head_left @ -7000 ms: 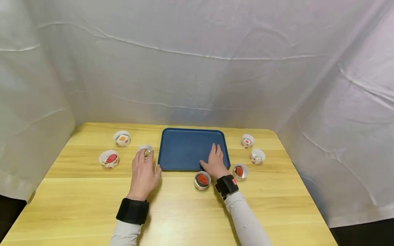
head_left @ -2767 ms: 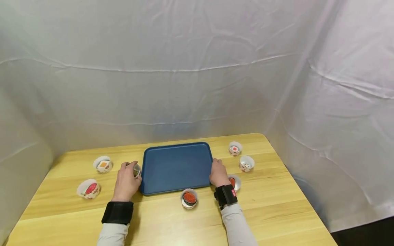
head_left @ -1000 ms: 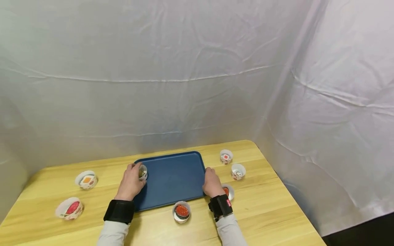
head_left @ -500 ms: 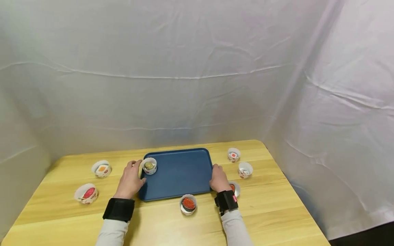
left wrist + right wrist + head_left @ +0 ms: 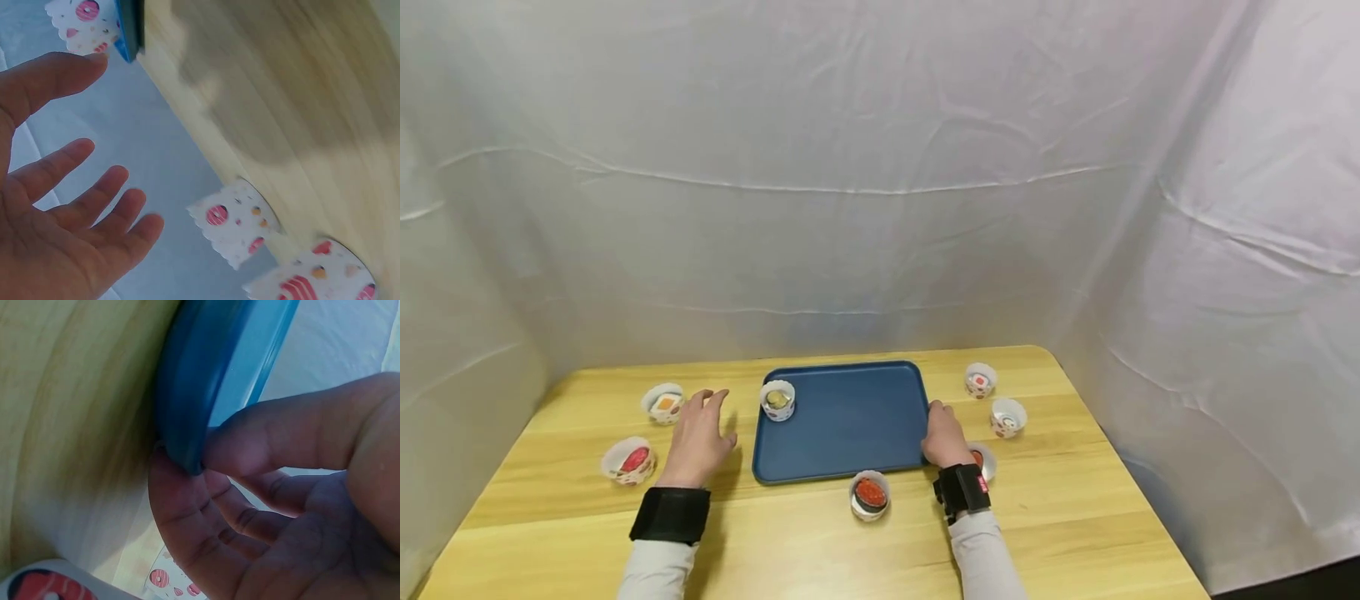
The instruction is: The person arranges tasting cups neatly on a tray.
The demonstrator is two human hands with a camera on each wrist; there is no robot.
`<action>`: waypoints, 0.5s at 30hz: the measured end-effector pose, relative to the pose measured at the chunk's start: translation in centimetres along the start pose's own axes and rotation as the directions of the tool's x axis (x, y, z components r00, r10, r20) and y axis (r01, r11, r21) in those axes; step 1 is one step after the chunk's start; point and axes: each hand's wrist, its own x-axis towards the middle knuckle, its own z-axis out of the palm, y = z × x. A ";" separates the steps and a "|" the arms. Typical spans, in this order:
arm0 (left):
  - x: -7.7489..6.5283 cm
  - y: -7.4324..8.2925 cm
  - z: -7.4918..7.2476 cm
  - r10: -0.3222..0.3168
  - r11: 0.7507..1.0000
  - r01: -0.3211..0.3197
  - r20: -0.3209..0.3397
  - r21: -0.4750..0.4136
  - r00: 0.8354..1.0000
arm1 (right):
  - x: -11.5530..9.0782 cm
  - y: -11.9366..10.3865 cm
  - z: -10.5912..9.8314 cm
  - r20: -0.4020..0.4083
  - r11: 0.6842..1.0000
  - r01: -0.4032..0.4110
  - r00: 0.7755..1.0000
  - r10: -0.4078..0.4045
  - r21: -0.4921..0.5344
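Note:
A paper cup [image 5: 777,401] with a greenish-yellow piece in it stands in the far left corner of the blue tray [image 5: 850,429]. Left of the tray my left hand [image 5: 694,442] hovers over the table with nothing in it, fingers spread and loosely bent. On its other side are a cup with an orange-topped white piece [image 5: 663,404] and a cup with a pink piece [image 5: 628,461]. My right hand [image 5: 945,437] pinches the tray's right rim; in the right wrist view the thumb is on top and fingers [image 5: 181,506] are underneath.
In front of the tray stands a cup with a red-topped sushi piece [image 5: 869,496]. Another red-topped one [image 5: 983,461] is partly behind the right wrist. Farther right are a cup with a red-centred white piece [image 5: 981,380] and a cup with a white piece [image 5: 1007,417].
My left hand gripped the cup beside the tray, set it on the tray's left corner, let go and drew back left. My right hand moved from above the tray to its right rim.

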 end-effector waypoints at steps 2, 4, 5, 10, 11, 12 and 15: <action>-0.2 -0.3 -0.3 0.000 1.000 0.000 -0.018 0.019 1.000 | 0.0 0.0 -0.1 0.001 1.000 -0.001 1.000 0.001 -0.005; -0.5 -0.6 -0.5 -0.002 0.999 0.003 -0.035 0.038 0.999 | 0.0 -0.1 -0.3 0.002 1.000 -0.001 1.000 0.001 -0.005; -0.6 -0.7 -0.7 -0.005 0.999 0.007 -0.041 0.044 0.999 | 0.0 -0.1 -0.4 0.003 1.000 -0.001 1.000 0.001 -0.005; -1.4 -1.7 -1.6 -0.034 0.998 0.036 -0.049 0.056 0.998 | 0.0 -0.4 -0.5 0.009 1.000 -0.004 1.000 0.004 -0.005; -1.7 -1.9 -1.8 -0.047 0.997 0.049 -0.046 0.052 0.998 | -0.1 -0.4 -0.5 0.007 1.000 -0.006 1.000 0.006 -0.005; -1.9 -2.1 -2.1 -0.062 0.997 0.065 -0.045 0.050 0.997 | -0.1 -0.4 -0.5 0.006 1.000 -0.008 1.000 0.008 -0.004; -2.6 -2.7 -2.8 -0.128 0.991 0.130 -0.042 0.036 0.991 | -0.3 -0.3 -0.4 -0.001 1.000 -0.004 1.000 0.004 -0.013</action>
